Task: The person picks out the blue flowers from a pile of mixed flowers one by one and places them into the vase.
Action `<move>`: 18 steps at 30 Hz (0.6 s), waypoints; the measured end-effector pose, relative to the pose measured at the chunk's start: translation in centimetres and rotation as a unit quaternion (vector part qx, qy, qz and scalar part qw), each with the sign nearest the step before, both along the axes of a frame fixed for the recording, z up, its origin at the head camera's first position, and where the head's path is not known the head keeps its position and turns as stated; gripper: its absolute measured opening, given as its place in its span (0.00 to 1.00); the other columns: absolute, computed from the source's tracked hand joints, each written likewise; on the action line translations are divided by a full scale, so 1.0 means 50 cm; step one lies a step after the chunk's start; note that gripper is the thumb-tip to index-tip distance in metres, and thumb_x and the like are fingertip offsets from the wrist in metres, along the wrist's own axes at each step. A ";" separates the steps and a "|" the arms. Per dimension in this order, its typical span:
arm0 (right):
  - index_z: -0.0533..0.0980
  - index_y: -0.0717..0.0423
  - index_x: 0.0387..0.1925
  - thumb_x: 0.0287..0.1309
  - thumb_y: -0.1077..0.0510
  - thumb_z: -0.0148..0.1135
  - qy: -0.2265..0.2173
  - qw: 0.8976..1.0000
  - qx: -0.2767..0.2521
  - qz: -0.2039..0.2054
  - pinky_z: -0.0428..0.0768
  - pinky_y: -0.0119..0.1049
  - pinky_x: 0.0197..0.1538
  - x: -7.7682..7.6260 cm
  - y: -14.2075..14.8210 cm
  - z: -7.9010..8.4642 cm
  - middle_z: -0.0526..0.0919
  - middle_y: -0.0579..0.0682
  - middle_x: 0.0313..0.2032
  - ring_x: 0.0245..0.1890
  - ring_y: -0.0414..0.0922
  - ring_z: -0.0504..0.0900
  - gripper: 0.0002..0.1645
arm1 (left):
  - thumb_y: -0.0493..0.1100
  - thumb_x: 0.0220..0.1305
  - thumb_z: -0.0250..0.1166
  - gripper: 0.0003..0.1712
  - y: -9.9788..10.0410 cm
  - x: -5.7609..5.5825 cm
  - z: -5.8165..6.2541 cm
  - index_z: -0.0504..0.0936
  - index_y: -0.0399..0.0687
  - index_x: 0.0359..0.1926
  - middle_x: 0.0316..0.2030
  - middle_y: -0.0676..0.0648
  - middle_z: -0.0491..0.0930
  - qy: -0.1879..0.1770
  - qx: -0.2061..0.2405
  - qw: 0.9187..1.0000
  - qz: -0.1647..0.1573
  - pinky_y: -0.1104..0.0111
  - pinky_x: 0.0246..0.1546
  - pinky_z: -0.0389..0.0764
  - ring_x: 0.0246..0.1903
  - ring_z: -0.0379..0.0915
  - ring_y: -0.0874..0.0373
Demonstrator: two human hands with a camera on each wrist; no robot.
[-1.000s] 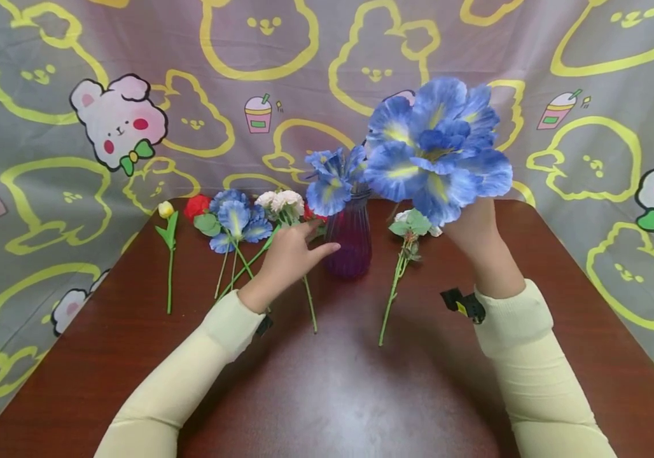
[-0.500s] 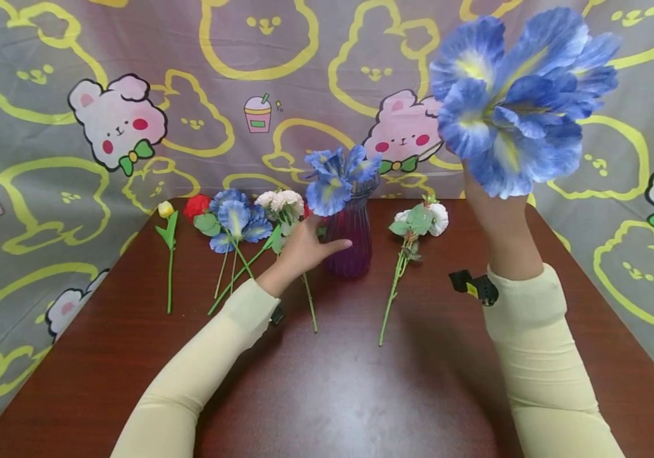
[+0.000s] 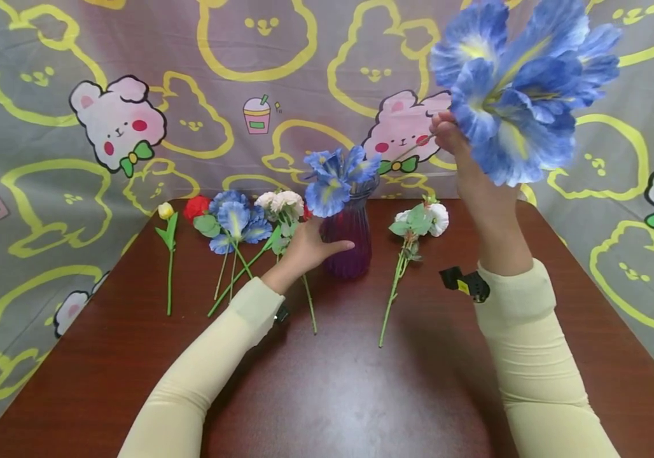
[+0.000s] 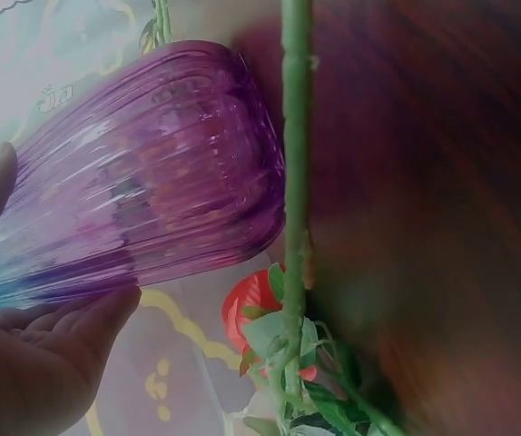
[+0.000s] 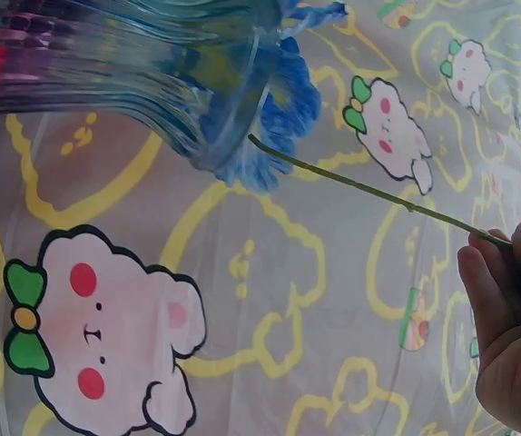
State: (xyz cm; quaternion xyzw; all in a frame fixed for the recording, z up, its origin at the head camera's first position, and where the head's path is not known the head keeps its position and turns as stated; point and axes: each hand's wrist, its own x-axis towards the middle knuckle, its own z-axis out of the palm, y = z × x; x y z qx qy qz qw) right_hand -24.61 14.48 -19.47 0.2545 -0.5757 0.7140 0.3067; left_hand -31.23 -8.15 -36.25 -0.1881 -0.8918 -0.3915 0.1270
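A purple ribbed glass vase stands upright on the table with a blue iris in it. My left hand holds the vase from the left, its thumb and fingers on either side of the glass, as the left wrist view also shows. My right hand, raised to the right of the vase, pinches the thin stem of a second, large blue iris. In the right wrist view, the free end of this stem overlaps the vase's bluish rim. The large bloom covers part of the right hand in the head view.
On the brown table lie a yellow tulip, a red flower, blue irises and pale pink flowers, left of the vase. A white flower lies to its right. A patterned curtain hangs behind.
My right hand has lifted the large iris up and to the right, then tilted it so the stem points at the vase. My left hand has moved right, onto the vase.
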 end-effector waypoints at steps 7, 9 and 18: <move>0.78 0.68 0.33 0.48 0.71 0.60 -0.002 1.000 0.018 -0.001 0.75 0.36 0.43 -0.020 -0.015 -0.014 0.81 0.57 0.33 0.36 0.47 0.80 0.07 | 0.63 0.39 0.69 0.47 -0.002 -0.001 0.004 0.65 0.46 0.59 0.50 0.44 0.73 0.001 -0.007 1.000 -0.008 0.64 0.46 0.70 0.49 0.69 0.55; 0.78 0.68 0.33 0.48 0.69 0.61 -0.018 1.000 0.018 -0.002 0.76 0.34 0.42 -0.032 -0.017 -0.021 0.82 0.56 0.33 0.35 0.46 0.80 0.07 | 0.62 0.39 0.69 0.46 -0.002 -0.002 0.004 0.65 0.46 0.58 0.49 0.44 0.73 0.002 -0.010 1.000 -0.009 0.64 0.45 0.70 0.48 0.69 0.56; 0.77 0.70 0.33 0.49 0.67 0.61 -0.056 0.998 0.034 -0.007 0.76 0.34 0.40 -0.059 -0.027 -0.042 0.81 0.56 0.30 0.34 0.46 0.80 0.09 | 0.63 0.39 0.68 0.45 0.001 -0.001 0.002 0.68 0.44 0.56 0.47 0.44 0.75 -0.002 -0.022 1.000 0.002 0.65 0.44 0.71 0.46 0.71 0.55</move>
